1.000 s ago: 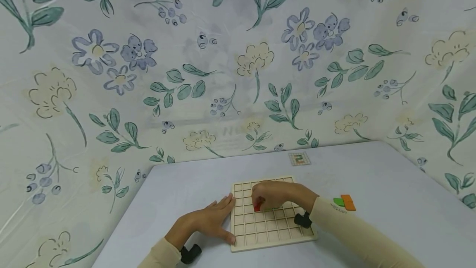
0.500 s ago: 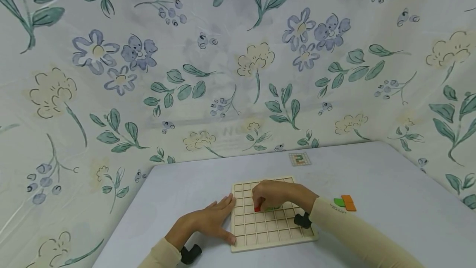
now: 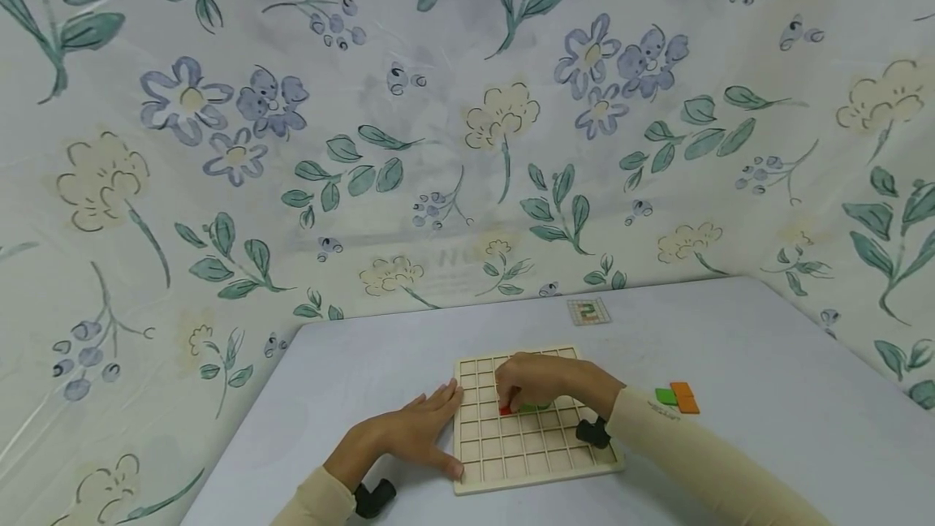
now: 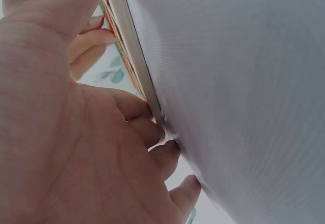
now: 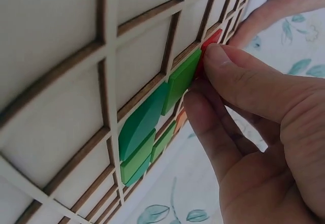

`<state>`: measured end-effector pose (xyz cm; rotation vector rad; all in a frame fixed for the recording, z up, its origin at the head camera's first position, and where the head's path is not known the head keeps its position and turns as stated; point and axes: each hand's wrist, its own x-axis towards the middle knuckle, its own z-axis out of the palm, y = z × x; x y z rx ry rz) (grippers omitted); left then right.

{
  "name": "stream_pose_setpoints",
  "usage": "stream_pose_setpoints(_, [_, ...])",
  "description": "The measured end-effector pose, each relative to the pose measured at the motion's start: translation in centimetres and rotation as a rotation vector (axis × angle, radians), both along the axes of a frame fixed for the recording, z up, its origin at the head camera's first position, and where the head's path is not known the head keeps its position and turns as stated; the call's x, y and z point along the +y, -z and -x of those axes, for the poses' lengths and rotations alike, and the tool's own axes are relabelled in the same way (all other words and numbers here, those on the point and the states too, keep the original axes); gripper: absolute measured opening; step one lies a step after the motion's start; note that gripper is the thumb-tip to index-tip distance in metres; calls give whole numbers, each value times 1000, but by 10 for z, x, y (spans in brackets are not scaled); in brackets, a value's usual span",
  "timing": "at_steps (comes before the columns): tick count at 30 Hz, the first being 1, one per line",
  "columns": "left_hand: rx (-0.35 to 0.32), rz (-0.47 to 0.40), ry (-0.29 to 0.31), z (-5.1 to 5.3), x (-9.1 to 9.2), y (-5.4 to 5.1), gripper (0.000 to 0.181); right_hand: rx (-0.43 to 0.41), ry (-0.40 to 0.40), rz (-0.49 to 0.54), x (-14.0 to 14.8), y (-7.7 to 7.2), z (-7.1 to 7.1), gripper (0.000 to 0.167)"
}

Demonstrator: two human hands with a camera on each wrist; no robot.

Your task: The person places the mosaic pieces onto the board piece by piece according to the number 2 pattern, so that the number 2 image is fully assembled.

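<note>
A wooden grid board (image 3: 504, 469) lies on the table. My left hand (image 3: 416, 433) rests beside it, fingers stretched out and touching its left edge; the left wrist view shows the fingertips along the board's side (image 4: 133, 46). Over the board's middle, my right hand (image 3: 536, 380) pinches a red tile (image 5: 209, 43) between thumb and fingers, at a grid cell. Right beside the red tile sits a green tile (image 5: 182, 79), followed by a dark green tile (image 5: 144, 120) with a rounded corner. Several more tiles lie in nearby cells, partly hidden by my right hand in the head view.
To the board's right lie loose orange tiles (image 3: 684, 398) and a green tile (image 3: 665, 396). A small pattern card (image 3: 588, 312) showing a figure like a 2 is near the back edge of the white table (image 3: 380, 355). A floral curtain (image 3: 438, 144) hangs behind.
The red tile shows less under my right fingers and looks lower in its cell, and slightly more green shows beside it. My left hand and the board stay in place.
</note>
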<state>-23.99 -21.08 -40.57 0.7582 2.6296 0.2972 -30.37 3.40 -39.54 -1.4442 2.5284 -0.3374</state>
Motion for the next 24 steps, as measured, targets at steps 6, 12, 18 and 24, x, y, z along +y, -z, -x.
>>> stream_pose_setpoints(6, [-6, -11, -4, 0, 0, -1, 118, 21, 17, -25, -2, 2, 0, 13])
stream_pose_setpoints(12, [-10, -10, -12, 1, 0, 0, 119, 35, 22, -29, -3, 1, -2, 11])
stream_pose_setpoints(18, [-11, -9, -13, 2, 0, 0, 119, 47, 17, -21, -2, 1, -3, 10])
stream_pose_setpoints(24, [-10, -3, -12, 1, 0, 0, 119, 70, 19, 80, 8, -3, -4, 8])
